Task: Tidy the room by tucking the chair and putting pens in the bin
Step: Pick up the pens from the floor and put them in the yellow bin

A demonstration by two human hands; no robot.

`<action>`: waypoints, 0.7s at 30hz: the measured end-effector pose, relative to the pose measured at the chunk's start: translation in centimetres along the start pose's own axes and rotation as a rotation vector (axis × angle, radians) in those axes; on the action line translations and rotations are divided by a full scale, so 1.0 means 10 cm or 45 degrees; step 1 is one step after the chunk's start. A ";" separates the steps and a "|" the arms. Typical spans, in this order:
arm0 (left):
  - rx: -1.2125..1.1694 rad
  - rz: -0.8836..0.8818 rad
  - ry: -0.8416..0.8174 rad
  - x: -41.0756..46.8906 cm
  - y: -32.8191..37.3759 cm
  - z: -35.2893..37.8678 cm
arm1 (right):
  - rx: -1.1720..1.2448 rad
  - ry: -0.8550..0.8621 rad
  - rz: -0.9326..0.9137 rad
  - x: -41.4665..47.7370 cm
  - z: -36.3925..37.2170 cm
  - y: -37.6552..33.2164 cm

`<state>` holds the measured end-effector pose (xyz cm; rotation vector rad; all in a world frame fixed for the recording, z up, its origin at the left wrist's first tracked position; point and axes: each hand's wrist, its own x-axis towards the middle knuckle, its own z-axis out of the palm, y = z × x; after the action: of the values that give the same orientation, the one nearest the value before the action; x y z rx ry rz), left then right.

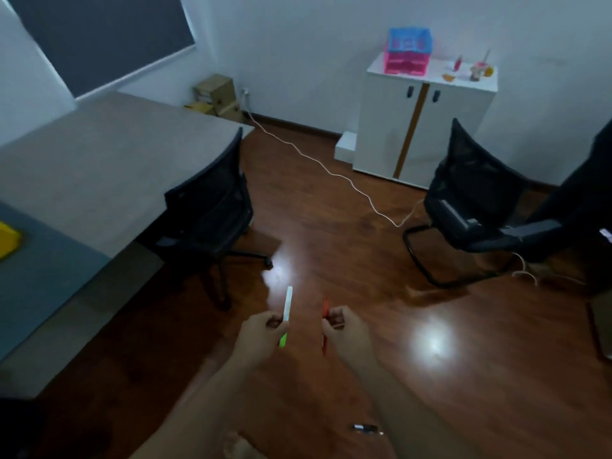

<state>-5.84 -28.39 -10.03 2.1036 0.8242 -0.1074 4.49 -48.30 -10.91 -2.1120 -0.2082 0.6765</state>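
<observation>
two pens held over the wood floor, chair tucked at the bench

the left hand (256, 336) pinches a slim white pen (286, 313) with a bright green end, fingers (275, 321) pressed onto the barrel, white end pointing up and away. the right hand (344, 331) pinches a thin red pen (324, 321), fingers curled tight around its middle, barrel roughly upright. the two pens are near each other but apart, both held in the air above the floor (331, 246), which is glossy reddish-brown wood planks with two bright light glares.

on the left, a black mesh-back office chair (212, 207) on a wheeled star base sits pushed in, its back just beside the edge of the bench (99, 167). the bench has a matte grey top with a rounded corner; something flat and yellow (8, 240) lies at its left edge, cropped.

on the right, a second black mesh chair (473, 207) with a bent tube sled frame stands well apart from the bench. a thin white cable (331, 173) snakes across the floor from the wall toward it. behind it is a white two-door cabinet (424, 127) with a wood strip between the doors. on top sits a pink and blue plastic crate-like box (409, 51) and small blurred items. cardboard boxes (217, 94) are stacked in the far corner. a small shiny metallic object (364, 428) lies on the floor near the right forearm, too blurred to tell.
</observation>
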 end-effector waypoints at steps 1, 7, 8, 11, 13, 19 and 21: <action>-0.033 -0.009 0.018 -0.02 -0.05 -0.11 | -0.003 -0.022 -0.029 0.02 0.08 -0.14; -0.122 -0.131 0.189 -0.06 -0.60 -0.84 | -0.032 -0.139 -0.128 0.12 0.74 -0.92; -0.140 -0.141 0.210 -0.05 -0.70 -0.98 | -0.042 -0.163 -0.146 0.15 0.88 -1.04; -0.214 -0.175 0.269 -0.02 -1.01 -1.44 | -0.078 -0.254 -0.190 0.27 1.34 -1.43; -0.259 -0.212 0.296 0.00 -1.22 -1.76 | -0.107 -0.287 -0.241 0.35 1.68 -1.66; -0.346 -0.296 0.411 0.05 -1.92 -2.59 | -0.173 -0.362 -0.381 0.49 2.64 -2.28; -0.368 -0.327 0.448 0.03 -2.12 -2.81 | -0.201 -0.390 -0.417 0.51 2.94 -2.48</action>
<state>-24.00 1.63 -6.88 1.7600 1.2397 0.2402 -4.65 -10.86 -6.71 -2.0460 -0.7806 0.8010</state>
